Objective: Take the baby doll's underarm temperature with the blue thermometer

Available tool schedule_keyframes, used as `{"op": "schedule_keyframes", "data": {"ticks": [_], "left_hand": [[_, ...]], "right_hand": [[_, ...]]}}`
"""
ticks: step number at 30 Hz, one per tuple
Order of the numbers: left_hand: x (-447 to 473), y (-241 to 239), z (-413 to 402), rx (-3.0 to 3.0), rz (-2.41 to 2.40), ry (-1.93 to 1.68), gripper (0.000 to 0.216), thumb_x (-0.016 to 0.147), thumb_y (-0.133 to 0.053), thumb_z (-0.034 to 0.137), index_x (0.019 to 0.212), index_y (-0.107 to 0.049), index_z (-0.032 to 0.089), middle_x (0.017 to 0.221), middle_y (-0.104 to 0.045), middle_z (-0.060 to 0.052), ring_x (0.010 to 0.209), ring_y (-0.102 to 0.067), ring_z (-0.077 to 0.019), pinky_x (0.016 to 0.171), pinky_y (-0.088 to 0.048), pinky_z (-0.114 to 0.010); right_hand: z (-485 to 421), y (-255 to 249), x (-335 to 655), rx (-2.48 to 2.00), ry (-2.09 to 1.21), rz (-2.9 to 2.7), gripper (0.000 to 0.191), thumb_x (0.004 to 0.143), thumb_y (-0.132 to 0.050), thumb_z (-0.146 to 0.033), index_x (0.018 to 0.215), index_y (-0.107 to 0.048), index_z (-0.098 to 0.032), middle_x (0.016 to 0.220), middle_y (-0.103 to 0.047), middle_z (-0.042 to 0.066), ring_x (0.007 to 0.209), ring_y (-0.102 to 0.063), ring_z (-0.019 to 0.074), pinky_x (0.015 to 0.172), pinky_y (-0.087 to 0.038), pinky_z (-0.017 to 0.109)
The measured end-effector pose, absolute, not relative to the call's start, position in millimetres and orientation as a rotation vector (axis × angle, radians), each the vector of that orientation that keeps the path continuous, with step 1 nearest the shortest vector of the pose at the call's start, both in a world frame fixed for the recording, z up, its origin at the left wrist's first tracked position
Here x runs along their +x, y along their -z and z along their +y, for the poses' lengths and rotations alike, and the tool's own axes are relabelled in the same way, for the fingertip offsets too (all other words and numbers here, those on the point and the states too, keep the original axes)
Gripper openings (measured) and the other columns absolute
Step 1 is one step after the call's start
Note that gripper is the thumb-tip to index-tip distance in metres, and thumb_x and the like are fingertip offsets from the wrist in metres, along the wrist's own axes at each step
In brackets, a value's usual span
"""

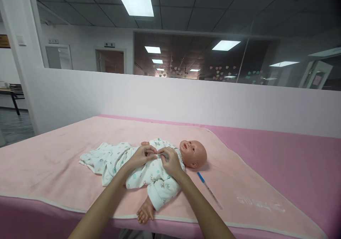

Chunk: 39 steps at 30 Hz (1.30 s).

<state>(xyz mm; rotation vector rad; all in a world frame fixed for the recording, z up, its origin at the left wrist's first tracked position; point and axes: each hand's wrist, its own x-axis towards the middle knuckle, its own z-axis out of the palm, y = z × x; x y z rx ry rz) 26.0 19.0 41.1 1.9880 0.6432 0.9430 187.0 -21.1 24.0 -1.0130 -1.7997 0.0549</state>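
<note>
On one peach-pink, white-edged blanket, one slim, blue-capped clear stick lies nearest. Past it, one person's left hand and right hand meet, both pinching the front of one white, green-printed cloth top. One bald plastic baby doll wears it, lying face-up mid-blanket. Behind stands one white partition wall.
</note>
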Motion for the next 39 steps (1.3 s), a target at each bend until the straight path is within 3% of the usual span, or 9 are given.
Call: {"op": "schedule_keyframes", "data": {"ticks": [13,19,24,32,39], "left_hand": [[26,-44,16,2.056,0.689,-0.932,0.021,0.07,-0.058,0.029,0.085,-0.059,0.014,0.063,-0.05,0.002,0.051,-0.032,-0.0066,0.05,-0.026,-0.021],[27,-41,18,2.044,0.64,-0.931,0.023,0.069,-0.055,0.019,0.092,-0.054,0.017,0.072,-0.055,0.001,0.058,-0.039,-0.0088,0.056,-0.029,-0.021],[31,-37,20,2.058,0.645,-0.962,0.017,0.068,-0.053,0.015,0.084,-0.053,0.016,0.067,-0.052,0.003,0.057,-0.039,-0.0081,0.055,-0.028,-0.021],[34,-34,25,1.816,0.636,-0.953,0.021,0.067,-0.055,0.02,0.086,-0.049,0.015,0.068,-0.058,0.0,0.069,-0.053,-0.0137,0.064,-0.037,-0.024],[33,-33,25,1.905,0.683,-0.995,0.032,0.071,-0.055,0.025,0.102,-0.051,0.015,0.068,-0.058,0.0,0.065,-0.05,-0.0117,0.062,-0.036,-0.024]], "right_hand": [[-22,-20,185,-1.06,0.044,-1.783,0.018,0.067,-0.042,-0.005,0.068,-0.053,-0.019,0.069,-0.056,0.0,0.07,-0.049,0.0143,0.068,-0.036,0.026],[-23,-20,184,-1.043,0.132,-1.83,0.018,0.067,-0.043,-0.004,0.067,-0.052,-0.02,0.073,-0.057,0.001,0.075,-0.048,0.0158,0.071,-0.035,0.028],[-25,-22,183,-1.043,0.184,-1.883,0.014,0.069,-0.047,-0.007,0.072,-0.053,-0.02,0.079,-0.058,0.001,0.078,-0.047,0.0158,0.073,-0.034,0.029],[-27,-24,180,-1.109,0.219,-1.919,0.009,0.068,-0.049,-0.011,0.071,-0.047,-0.019,0.073,-0.055,0.0,0.076,-0.047,0.0151,0.071,-0.033,0.028],[-26,-23,178,-1.163,0.241,-1.897,0.006,0.072,-0.048,-0.015,0.068,-0.046,-0.02,0.07,-0.052,0.0,0.074,-0.045,0.0154,0.07,-0.032,0.028]]}}
